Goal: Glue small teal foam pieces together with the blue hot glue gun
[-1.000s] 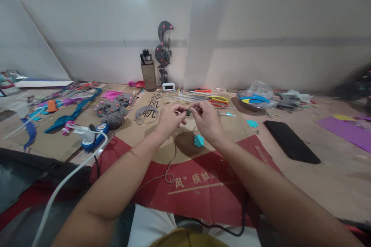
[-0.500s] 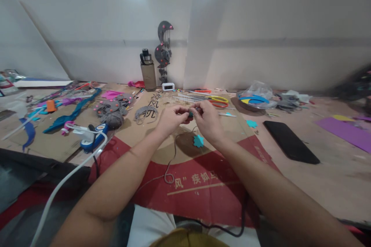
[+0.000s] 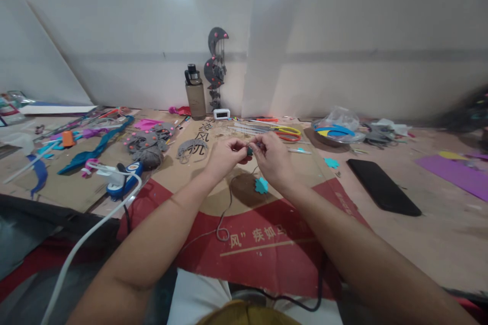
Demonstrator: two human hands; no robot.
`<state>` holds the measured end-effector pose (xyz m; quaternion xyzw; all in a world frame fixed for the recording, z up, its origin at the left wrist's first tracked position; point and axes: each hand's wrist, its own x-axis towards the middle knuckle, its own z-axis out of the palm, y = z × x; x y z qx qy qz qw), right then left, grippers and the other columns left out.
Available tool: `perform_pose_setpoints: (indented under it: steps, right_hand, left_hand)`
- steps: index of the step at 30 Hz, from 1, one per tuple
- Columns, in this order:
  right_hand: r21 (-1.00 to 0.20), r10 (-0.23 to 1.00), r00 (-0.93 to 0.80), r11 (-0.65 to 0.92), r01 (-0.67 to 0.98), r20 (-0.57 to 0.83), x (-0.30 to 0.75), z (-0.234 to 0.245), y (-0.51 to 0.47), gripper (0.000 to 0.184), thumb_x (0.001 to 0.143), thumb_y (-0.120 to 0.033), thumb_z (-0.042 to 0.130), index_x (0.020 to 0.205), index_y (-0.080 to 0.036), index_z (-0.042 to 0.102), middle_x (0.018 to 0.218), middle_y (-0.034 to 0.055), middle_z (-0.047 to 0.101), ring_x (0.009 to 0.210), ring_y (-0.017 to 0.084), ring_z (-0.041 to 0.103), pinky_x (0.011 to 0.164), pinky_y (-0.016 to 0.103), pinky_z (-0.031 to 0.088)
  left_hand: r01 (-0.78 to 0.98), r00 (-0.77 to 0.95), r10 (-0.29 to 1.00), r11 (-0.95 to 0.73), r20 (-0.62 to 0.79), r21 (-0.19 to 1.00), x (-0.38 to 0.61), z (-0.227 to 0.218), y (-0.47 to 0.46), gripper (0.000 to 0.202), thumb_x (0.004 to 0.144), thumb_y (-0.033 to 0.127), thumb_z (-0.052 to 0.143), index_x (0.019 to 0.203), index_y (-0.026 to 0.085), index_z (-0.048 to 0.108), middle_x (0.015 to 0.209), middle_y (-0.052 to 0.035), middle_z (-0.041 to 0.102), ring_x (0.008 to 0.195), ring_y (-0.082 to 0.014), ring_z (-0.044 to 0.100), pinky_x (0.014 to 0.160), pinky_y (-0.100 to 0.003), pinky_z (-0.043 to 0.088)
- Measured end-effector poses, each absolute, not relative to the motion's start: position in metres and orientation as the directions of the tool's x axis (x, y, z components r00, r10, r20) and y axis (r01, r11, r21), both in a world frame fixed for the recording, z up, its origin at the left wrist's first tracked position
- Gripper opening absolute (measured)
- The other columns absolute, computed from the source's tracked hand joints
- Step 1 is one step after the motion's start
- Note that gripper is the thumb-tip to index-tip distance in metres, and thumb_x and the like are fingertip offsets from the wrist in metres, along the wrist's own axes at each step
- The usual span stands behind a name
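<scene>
Your table (image 3: 438, 249), panels (image 3: 343, 30) beyond cardboard (image 3: 267, 261), bowl (image 3: 336, 140) with blue piece (image 3: 337, 129) to its right, your left hand (image 3: 226, 156) and right hand (image 3: 275, 160) pinching a dark bit (image 3: 249, 152) above it

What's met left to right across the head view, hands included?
Orange plastic piece, blue plastic power strip, brown translucent bottle, left hand, small dark-green piece, right hand, turquoise flat cutout, black rectangular slab, purple flat sheet.

From here I can't identify the small green piece (image 3: 249, 152), mostly hidden by fingers (image 3: 237, 145); my feed's right edge crops the purple sheet (image 3: 453, 173).
</scene>
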<state>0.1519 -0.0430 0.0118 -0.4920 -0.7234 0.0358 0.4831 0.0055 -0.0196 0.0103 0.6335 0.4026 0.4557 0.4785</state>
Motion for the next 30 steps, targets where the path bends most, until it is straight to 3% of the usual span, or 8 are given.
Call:
perform_pose_setpoints:
  steps: [11, 30]
  right_hand:
    - [-0.452, 0.744, -0.092, 0.493, 0.743, 0.662, 0.1508, 0.0082, -0.0442, 0.014, 0.091, -0.026, 0.046, 0.082, -0.02, 0.055, 0.087, 0.0078, 0.055, 0.083, 0.022, 0.052, 0.074, 0.035, 0.041]
    - [-0.509, 0.753, -0.015, 0.46, 0.728, 0.658, 0.1482, 0.0098, -0.0438, 0.016, 0.087, -0.028, 0.053, 0.073, -0.021, 0.052, 0.074, 0.0037, 0.055, 0.071, 0.017, 0.05, 0.066, 0.031, 0.037]
  left_hand:
    - [0.107, 0.142, 0.945, -0.309, 0.293, 0.945, 0.0053, 0.0091, -0.0185, 0.012, 0.073, 0.027, 0.064, 0.072, 0.016, 0.064, 0.064, -0.0016, 0.067, 0.06, -0.0132, 0.067, 0.059, -0.025, 0.057]
    - [0.035, 0.154, 0.945, -0.299, 0.29, 0.954, 0.0058, 0.0105, -0.0205, 0.014, 0.073, 0.028, 0.063, 0.07, 0.015, 0.061, 0.063, 0.0001, 0.063, 0.059, -0.0139, 0.068, 0.058, -0.025, 0.058]
